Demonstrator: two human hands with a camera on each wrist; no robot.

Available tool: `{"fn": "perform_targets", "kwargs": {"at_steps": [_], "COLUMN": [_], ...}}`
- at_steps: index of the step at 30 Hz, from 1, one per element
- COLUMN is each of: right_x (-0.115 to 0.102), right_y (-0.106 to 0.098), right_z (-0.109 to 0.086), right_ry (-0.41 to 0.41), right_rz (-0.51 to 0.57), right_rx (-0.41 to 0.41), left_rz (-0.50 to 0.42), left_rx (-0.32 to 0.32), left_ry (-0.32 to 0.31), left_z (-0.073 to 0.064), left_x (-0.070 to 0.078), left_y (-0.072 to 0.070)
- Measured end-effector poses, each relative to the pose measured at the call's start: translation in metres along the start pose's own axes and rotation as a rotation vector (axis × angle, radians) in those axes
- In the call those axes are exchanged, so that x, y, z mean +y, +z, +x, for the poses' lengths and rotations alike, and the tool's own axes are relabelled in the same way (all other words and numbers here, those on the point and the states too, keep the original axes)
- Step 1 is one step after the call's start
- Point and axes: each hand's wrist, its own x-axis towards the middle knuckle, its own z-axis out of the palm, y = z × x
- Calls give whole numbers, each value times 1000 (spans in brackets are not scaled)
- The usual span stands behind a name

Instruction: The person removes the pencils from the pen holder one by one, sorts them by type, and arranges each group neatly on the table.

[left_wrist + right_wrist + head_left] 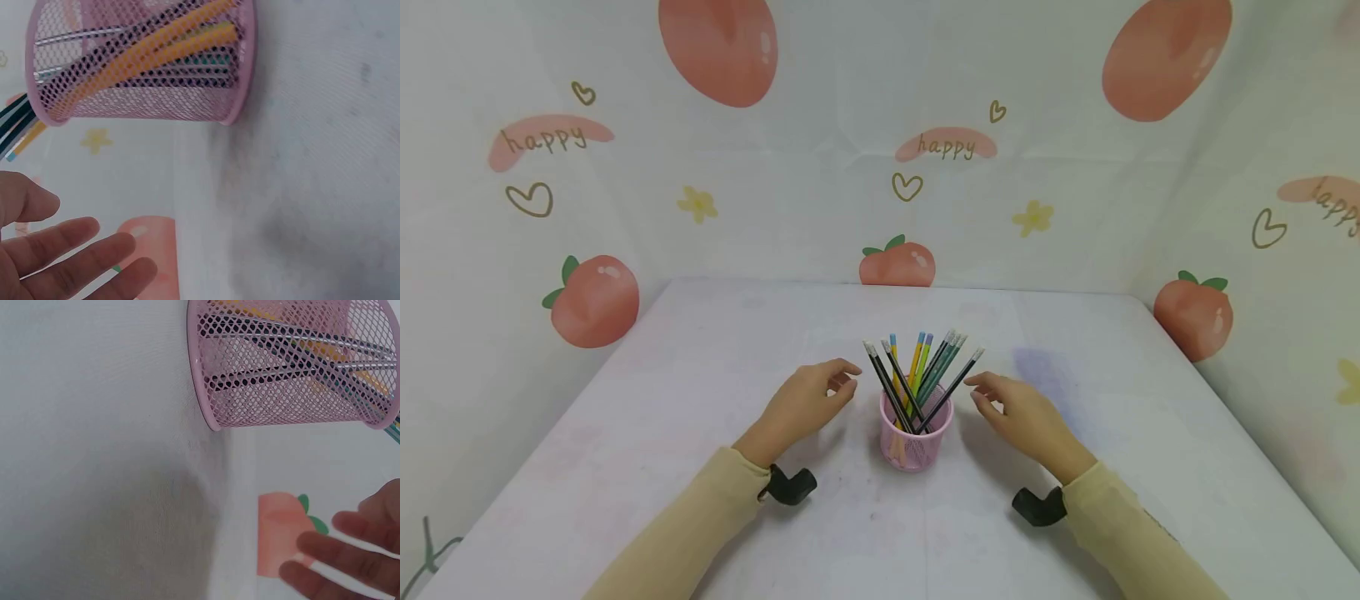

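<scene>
A pink mesh pencil cup [912, 454] stands upright on the table, holding several pencils [887, 379] that lean outward in different directions. Most pencils are dark; others are yellow, lime green and teal. To the left of the cup, my left hand [808, 400] hovers with relaxed, slightly bent fingers, apart from it. My right hand [1018, 412] mirrors it on the other side, fingertips close to a dark pencil that tilts right. In both wrist views the cup's mesh wall [144, 94] shows the pencils through it, and loose fingers [350, 556] hold nothing.
The white table [850, 542] carries a bluish smudge [1045, 375] on the right. A white backdrop [820, 167] printed with peaches, hearts and flowers rises at the back and both sides. Black wrist mounts [793, 486] stick out at my cuffs.
</scene>
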Motion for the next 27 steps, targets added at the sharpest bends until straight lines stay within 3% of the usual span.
{"fn": "perform_targets", "kwargs": {"at_steps": [6,11,15,19,27], "right_x": [4,8,10,10,6], "right_y": [1,3,5,6,9], "right_z": [0,1,0,-2,-5], "right_ry": [-56,-148,-185,-162,-170], "right_rz": [208,320,417,495,627], "right_rx": [27,24,-47,-123,-199], "left_rz": [-127,-267,-360,-447,-611], "left_rx": [9,12,8,8,-2], "left_ry": [18,35,53,71,95], "left_z": [-1,0,-1,-1,-1], "left_x": [4,9,14,18,20], "left_y": [-5,-7,-10,-12,-10]}}
